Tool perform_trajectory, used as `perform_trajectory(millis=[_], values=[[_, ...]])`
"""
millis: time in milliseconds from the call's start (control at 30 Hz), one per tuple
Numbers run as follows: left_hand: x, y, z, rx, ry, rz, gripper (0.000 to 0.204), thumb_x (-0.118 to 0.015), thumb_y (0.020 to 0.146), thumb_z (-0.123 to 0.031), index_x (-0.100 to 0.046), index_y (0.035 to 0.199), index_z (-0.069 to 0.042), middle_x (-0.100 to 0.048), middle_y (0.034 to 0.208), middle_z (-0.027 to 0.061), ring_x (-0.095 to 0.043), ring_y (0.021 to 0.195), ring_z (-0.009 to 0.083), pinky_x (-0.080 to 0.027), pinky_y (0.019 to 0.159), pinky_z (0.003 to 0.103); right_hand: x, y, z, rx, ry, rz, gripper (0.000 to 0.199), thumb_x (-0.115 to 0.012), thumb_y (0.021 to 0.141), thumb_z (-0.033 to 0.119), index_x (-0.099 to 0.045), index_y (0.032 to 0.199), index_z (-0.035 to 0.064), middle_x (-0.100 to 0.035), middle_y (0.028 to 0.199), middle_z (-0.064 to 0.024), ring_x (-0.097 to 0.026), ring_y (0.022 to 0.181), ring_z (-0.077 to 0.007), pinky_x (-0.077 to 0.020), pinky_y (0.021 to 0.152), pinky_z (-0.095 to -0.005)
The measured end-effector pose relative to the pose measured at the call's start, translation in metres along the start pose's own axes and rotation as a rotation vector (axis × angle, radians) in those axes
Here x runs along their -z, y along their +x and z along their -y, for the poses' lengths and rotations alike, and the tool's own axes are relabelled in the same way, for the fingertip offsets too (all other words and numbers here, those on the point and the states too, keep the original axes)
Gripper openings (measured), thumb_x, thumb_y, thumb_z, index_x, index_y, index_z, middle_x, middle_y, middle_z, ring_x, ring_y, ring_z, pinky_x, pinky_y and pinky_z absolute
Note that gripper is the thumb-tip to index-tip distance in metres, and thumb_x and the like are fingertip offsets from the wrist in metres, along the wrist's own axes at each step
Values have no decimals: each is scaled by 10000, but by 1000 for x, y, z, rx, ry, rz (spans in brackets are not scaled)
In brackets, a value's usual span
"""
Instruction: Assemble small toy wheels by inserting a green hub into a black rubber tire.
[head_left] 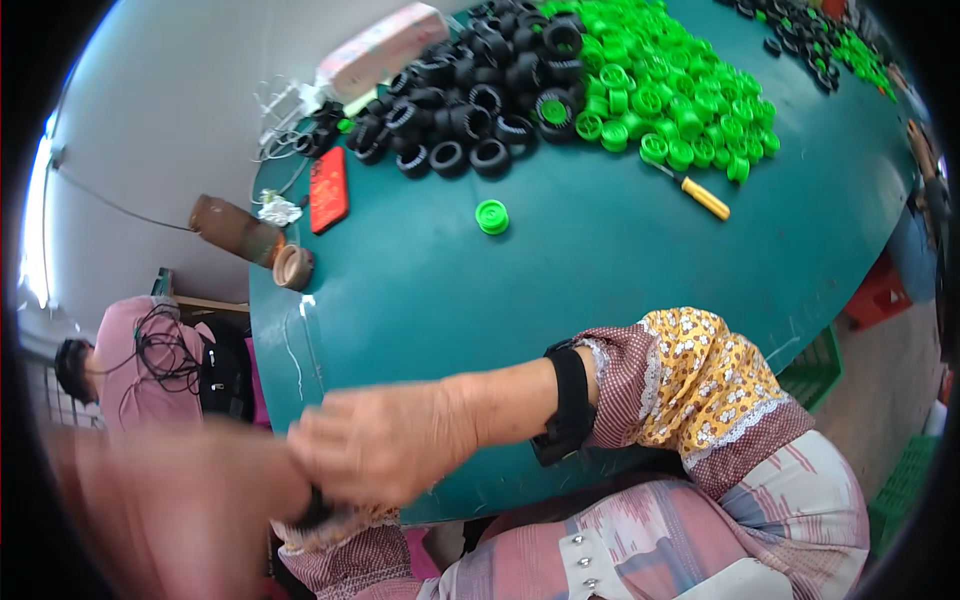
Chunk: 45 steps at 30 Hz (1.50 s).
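My right hand (385, 445) reaches across to the left over the near table edge. Its fingers are curled in beside my left wrist and a black wrist band; what they grip, if anything, is hidden. Blurred by motion and large at the lower left, my left hand (190, 500) does not show its fingers clearly. Farther out on the green table (600, 260) stands a single green wheel hub (492, 217). Behind it lie a heap of black toy tyres (470, 95) and a heap of green wheel hubs (680, 95).
A yellow-handled screwdriver (705, 198) lies right of the hubs. At the left are a red phone-like slab (328, 190), a brown jar (235, 230) with its lid (293, 267), white cables and a pink box (385, 45). Another person (150, 360) is beyond the left edge.
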<state>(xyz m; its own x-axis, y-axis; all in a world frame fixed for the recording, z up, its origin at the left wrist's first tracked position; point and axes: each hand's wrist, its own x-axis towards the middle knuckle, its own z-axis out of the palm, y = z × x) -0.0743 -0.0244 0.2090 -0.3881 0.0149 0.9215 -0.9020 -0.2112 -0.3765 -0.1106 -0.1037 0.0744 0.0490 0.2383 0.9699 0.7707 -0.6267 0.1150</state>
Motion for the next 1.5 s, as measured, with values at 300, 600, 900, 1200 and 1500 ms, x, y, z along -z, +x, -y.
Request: perform_trajectory(millis=[300, 600, 900, 1200, 1500], values=[[-161, -230, 42, 264, -187, 1072, 156, -575, 723, -162, -565, 865, -99, -570, 778, 70, -552, 772, 253, -453, 654, 379, 52, -87, -51, -625, -185, 373, 345, -646, 700, 157, -531, 968, -26, -529, 955, -175, -520, 889, -324, -447, 753, -366], [-185, -278, 25, 681, -100, 1132, 411, -657, 681, -226, -499, 1041, -110, -433, 1113, 163, -464, 1002, 336, -431, 819, 404, 138, -138, -87, -1015, -533, 84, 93, -547, 780, 108, -574, 783, 19, -569, 699, -130, -551, 670, -306, -453, 602, -368], [-186, -253, 30, 738, -93, 1341, 291, -636, 696, -274, -570, 864, -46, -541, 962, 135, -552, 885, 293, -463, 744, 382, 140, -152, -89, -1189, -531, 118, 119, -536, 783, 120, -583, 755, 15, -588, 727, -135, -561, 691, -314, -451, 615, -380], [-212, -267, 32, 644, -31, 1306, 309, -629, 687, -227, -462, 864, -36, -604, 738, 184, -590, 734, 349, -473, 637, 438, 138, -159, -90, -1101, -674, 57, 80, -555, 759, 95, -582, 784, 24, -580, 727, -125, -536, 685, -303, -435, 616, -378], [-208, -271, 34, 682, 19, 1116, 478, -706, 638, -298, -436, 953, -61, -543, 867, 122, -588, 734, 304, -483, 603, 382, 136, -155, -91, -1050, -735, 300, 90, -592, 713, 114, -586, 778, 53, -542, 771, -78, -504, 740, -266, -409, 631, -369]])
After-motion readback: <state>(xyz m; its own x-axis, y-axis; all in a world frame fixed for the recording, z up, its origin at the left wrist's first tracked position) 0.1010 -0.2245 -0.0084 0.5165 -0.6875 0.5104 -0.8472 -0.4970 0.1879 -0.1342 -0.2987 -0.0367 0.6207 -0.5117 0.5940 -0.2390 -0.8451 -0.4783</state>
